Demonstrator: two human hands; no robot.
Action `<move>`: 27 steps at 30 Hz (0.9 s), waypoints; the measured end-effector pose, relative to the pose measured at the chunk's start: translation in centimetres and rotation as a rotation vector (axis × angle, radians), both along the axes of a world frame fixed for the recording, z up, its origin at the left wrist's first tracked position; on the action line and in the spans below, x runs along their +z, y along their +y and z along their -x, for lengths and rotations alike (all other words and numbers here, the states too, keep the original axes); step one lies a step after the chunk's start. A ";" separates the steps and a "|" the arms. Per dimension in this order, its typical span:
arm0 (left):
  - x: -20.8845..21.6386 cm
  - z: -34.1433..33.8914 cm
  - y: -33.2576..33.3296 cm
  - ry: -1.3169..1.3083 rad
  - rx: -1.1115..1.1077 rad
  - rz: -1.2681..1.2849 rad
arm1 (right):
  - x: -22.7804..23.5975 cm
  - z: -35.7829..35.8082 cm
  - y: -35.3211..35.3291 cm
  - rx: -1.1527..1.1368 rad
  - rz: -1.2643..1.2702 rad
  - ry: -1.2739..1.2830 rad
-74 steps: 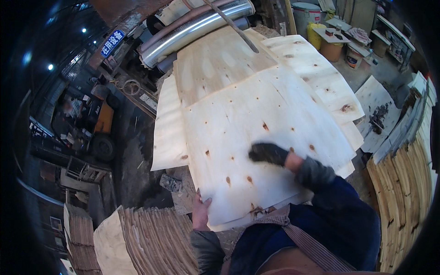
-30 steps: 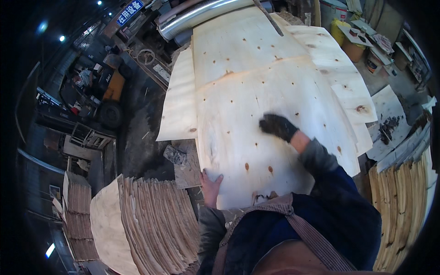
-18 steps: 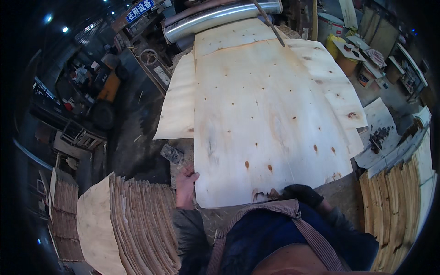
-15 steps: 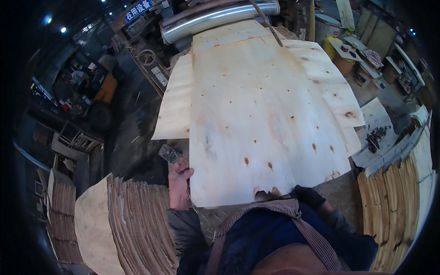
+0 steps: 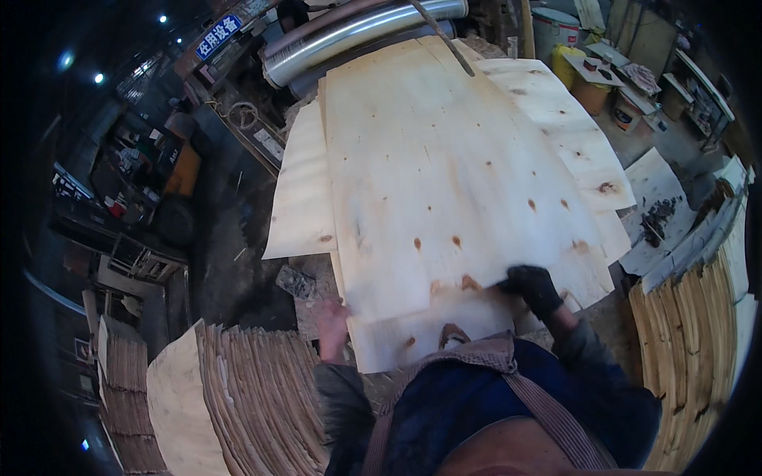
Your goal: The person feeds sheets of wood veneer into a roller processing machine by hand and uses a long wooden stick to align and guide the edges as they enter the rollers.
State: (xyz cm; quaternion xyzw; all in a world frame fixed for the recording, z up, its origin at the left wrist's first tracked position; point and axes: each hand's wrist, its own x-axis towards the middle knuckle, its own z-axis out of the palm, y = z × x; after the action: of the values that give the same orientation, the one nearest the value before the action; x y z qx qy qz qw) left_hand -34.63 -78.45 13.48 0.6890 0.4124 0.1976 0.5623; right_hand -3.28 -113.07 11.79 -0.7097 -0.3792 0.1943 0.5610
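Note:
A pale wood veneer sheet [image 5: 444, 182] with brown knots lies in front of me, on top of other sheets. My right hand [image 5: 533, 290], in a black glove, is closed at its ragged near edge. Below that edge shows the near strip of a lower veneer sheet [image 5: 389, 337], with a knot and a hole. My bare left hand [image 5: 332, 324] is at the left edge of the sheets, near their front corner. Motion blurs its fingers, so their grip cannot be made out.
A shiny metal roller [image 5: 365, 40] lies across the far end, with a thin stick [image 5: 444, 38] slanting before it. Upright veneer stacks stand at the near left [image 5: 258, 389] and right [image 5: 683, 349]. An orange and black vehicle [image 5: 181, 166] stands to the left.
The top sheet has slid away from me toward the roller, uncovering the lower sheet's near strip. My right hand has moved forward with its edge; my left hand is slightly nearer me.

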 end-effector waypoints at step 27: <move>8.7 -1.3 -4.9 -0.249 0.072 0.313 | 1.2 7.8 -1.6 0.254 0.001 1.414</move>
State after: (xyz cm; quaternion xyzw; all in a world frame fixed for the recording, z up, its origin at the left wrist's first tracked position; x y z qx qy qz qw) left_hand -33.31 -83.32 22.21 0.5482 0.3896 0.2349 0.7018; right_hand -11.10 -114.67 13.00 -0.3646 -0.0045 0.6715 0.6451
